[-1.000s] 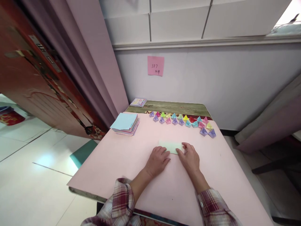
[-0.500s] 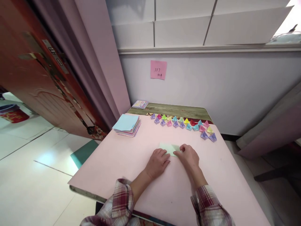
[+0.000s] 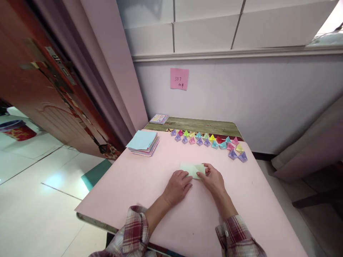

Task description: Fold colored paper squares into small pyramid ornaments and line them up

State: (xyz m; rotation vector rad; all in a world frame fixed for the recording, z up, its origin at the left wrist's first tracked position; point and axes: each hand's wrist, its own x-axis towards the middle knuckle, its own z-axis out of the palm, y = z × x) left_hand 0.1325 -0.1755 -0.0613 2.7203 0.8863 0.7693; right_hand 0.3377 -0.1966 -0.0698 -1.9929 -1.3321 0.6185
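A folded piece of pale green origami paper (image 3: 190, 169) lies on the pink-covered table in front of me. My left hand (image 3: 178, 185) holds down its lower left part with fingers bent close together. At the right end of the paper, my right hand (image 3: 213, 178) pinches it, thumb in front and fingers curled behind. A diagonal fold line shows near that thumb. Beyond my hands stand rows of small folded paper pieces, among them a purple one (image 3: 232, 154) and a yellow one (image 3: 212, 137).
To the left sits a stack of coloured paper sheets (image 3: 142, 141), light blue on top. A packet (image 3: 159, 119) lies at the table's far left corner. A pink note (image 3: 179, 79) is stuck on the wall. The pink table cover (image 3: 120, 189) ends near a door (image 3: 56, 103).
My right fingers have shifted from above the paper's right end to behind its edge, and the right corner now shows more. The left hand stays on the paper.
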